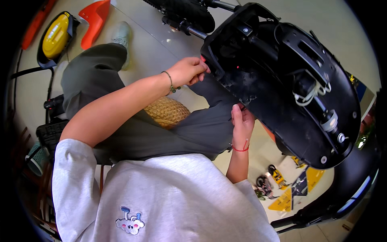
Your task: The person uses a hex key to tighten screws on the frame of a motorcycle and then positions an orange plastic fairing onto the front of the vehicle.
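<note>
A large black plastic body shell (282,125) of a motorbike-like vehicle fills the right side, its hollow inside facing up. My left hand (187,72) is closed, its fingertips pinched at the shell's near-left edge beside a small red part (203,59). Lower along that same edge, my right hand (243,124) is closed too, thumb up and fingertips against the rim. Something dark and small shows by its fingers, too little to name. Inside the shell, a looped white cable (308,98) lies beside a metal cylinder with a pale collar (329,121).
A black tyre (189,14) and fork tubes lie beyond the shell. An orange curved panel (94,22) and a yellow-and-black part (56,36) rest on the floor at far left. A woven straw seat (167,111) is between my legs. Small yellow-black machines (276,175) stand at lower right.
</note>
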The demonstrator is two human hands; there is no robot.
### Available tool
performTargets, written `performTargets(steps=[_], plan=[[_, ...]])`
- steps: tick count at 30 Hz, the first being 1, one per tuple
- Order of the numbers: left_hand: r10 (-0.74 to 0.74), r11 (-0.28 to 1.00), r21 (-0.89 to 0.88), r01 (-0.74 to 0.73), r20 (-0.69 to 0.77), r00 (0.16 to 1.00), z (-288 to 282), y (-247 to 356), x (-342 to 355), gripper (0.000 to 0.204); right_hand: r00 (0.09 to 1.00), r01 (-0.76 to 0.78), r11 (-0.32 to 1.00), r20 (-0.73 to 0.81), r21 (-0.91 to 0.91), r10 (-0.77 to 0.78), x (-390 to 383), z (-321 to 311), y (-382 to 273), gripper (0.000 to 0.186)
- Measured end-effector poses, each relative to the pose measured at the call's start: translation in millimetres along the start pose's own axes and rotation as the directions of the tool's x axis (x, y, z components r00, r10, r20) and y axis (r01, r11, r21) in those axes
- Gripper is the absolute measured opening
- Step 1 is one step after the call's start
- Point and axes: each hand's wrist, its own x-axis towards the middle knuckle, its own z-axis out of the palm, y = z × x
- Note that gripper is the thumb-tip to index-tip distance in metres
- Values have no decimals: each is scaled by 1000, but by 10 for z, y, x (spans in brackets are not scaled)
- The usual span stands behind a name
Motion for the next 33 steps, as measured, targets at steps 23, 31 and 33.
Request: performTargets(steps=[23, 31, 33], plan=[[22, 931, -365, 25, 125, 992, 250, -131, 138, 15, 917, -388, 856, -49, -341, 396, 250, 569, -411, 45], [34, 944, -329, 8, 121, 992, 255, -127, 125, 16, 928, -368, 905, -18, -213, 373, 235, 627, -369, 42], [23, 941, -337, 24, 134, 991, 258, -135, 141, 16, 925, -374, 916, 8, -148, 379, 248, 584, -336, 41]])
